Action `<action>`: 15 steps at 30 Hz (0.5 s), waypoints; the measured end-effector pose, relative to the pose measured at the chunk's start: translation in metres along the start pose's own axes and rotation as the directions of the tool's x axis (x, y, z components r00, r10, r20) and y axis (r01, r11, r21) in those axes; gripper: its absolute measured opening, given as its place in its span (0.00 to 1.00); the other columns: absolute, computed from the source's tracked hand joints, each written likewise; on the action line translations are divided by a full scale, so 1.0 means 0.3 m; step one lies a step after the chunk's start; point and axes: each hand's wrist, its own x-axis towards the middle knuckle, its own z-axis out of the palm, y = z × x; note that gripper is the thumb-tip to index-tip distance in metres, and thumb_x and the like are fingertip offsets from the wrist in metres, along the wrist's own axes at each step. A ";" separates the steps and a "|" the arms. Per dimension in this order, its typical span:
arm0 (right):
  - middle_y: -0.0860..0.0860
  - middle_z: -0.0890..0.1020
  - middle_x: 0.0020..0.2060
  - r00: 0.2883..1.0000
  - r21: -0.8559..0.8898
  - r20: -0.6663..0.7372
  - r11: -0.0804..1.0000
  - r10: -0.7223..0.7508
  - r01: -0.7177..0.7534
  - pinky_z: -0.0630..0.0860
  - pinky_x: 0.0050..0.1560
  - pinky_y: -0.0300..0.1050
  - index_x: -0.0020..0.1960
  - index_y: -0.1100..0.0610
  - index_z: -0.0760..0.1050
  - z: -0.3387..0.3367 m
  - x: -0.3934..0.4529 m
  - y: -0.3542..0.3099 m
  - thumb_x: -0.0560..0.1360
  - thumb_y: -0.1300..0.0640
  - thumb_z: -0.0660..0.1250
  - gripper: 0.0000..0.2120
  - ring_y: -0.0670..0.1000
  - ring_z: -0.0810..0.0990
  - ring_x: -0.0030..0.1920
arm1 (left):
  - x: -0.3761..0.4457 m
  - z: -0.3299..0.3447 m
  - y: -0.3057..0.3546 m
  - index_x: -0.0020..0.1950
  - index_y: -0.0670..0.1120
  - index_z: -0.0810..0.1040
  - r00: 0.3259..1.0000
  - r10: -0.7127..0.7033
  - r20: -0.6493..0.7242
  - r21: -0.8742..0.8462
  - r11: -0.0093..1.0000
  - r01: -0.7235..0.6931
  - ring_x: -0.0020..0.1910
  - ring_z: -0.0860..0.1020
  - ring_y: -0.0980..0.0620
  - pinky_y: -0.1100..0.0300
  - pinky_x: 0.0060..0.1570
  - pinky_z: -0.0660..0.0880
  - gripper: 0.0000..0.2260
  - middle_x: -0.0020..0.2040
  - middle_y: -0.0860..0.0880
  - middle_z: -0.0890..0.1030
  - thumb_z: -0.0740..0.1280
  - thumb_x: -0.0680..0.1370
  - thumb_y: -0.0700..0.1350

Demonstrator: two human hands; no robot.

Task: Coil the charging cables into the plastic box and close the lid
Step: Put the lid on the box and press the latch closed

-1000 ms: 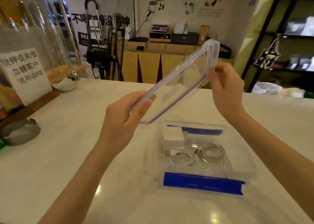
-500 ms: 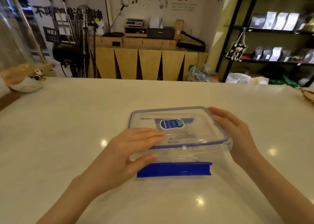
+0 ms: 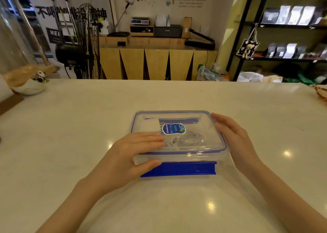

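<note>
A clear plastic box (image 3: 194,157) sits mid-table with its clear, blue-rimmed lid (image 3: 200,116) lying on top. Through the lid I see coiled white cables (image 3: 190,140) and a white charger block (image 3: 149,125). A blue label (image 3: 173,128) is stuck on the lid. The front blue latch flap (image 3: 184,169) lies flat on the table, unclipped. My left hand (image 3: 134,151) rests flat on the lid's near-left corner, thumb against the box's front. My right hand (image 3: 233,140) presses against the lid's right edge, fingers extended.
The white table (image 3: 70,126) spreads wide around the box. A small bowl with a panda figure (image 3: 33,86) stands at the far left. A woven object (image 3: 321,93) pokes in at the far right edge. Cabinets and shelves stand behind the table.
The lid, held tilted in the air a second ago, has come down onto the box. Both hands now lie on the lid, and the view has shifted to centre the box.
</note>
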 end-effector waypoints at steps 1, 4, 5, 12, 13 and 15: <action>0.42 0.79 0.47 1.000 -0.032 0.013 0.999 -0.006 0.007 0.74 0.30 0.28 0.56 0.51 0.74 -0.003 0.000 -0.003 0.77 0.61 0.58 0.11 0.33 0.80 0.38 | -0.001 0.005 0.003 0.58 0.49 0.79 1.000 -0.001 -0.011 0.018 1.000 0.001 0.60 0.74 0.62 0.63 0.60 0.71 0.18 0.59 0.57 0.79 0.66 0.71 0.55; 0.36 0.77 0.51 0.994 -0.302 0.039 0.947 -0.105 0.112 0.73 0.38 0.23 0.55 0.45 0.74 -0.018 -0.006 -0.015 0.77 0.57 0.59 0.11 0.36 0.78 0.49 | -0.005 0.017 0.007 0.58 0.49 0.79 0.999 0.001 -0.035 0.059 0.998 0.001 0.60 0.74 0.62 0.63 0.59 0.71 0.19 0.58 0.56 0.79 0.66 0.71 0.56; 0.36 0.75 0.56 0.979 -0.443 0.049 0.875 -0.197 0.198 0.70 0.44 0.21 0.55 0.44 0.74 -0.025 -0.012 -0.021 0.77 0.56 0.60 0.11 0.37 0.75 0.54 | -0.006 0.020 0.008 0.58 0.49 0.79 0.999 0.003 -0.042 0.065 0.998 0.000 0.60 0.74 0.62 0.63 0.59 0.71 0.19 0.58 0.56 0.79 0.66 0.70 0.56; 0.41 0.75 0.60 0.817 -0.535 0.402 0.618 -0.414 0.576 0.65 0.64 0.34 0.59 0.50 0.75 -0.014 -0.110 -0.028 0.76 0.45 0.56 0.17 0.38 0.70 0.63 | -0.008 0.029 0.015 0.57 0.45 0.78 0.994 0.055 -0.089 0.091 0.995 -0.047 0.59 0.74 0.61 0.67 0.61 0.69 0.18 0.57 0.54 0.79 0.66 0.71 0.53; 0.42 0.76 0.60 0.799 -0.544 0.446 0.587 -0.403 0.600 0.63 0.65 0.37 0.60 0.50 0.74 -0.011 -0.115 -0.020 0.76 0.43 0.54 0.19 0.38 0.70 0.64 | -0.010 0.030 0.015 0.57 0.44 0.79 0.993 0.064 -0.098 0.098 0.994 -0.055 0.59 0.74 0.61 0.67 0.61 0.69 0.18 0.57 0.53 0.79 0.66 0.71 0.52; 0.42 0.75 0.61 0.769 -0.552 0.501 0.537 -0.397 0.637 0.60 0.68 0.38 0.61 0.49 0.73 -0.008 -0.117 -0.009 0.76 0.41 0.54 0.20 0.38 0.69 0.64 | -0.014 0.034 0.016 0.57 0.44 0.79 0.990 0.084 -0.117 0.118 0.991 -0.070 0.59 0.75 0.60 0.64 0.60 0.71 0.17 0.57 0.53 0.79 0.67 0.71 0.51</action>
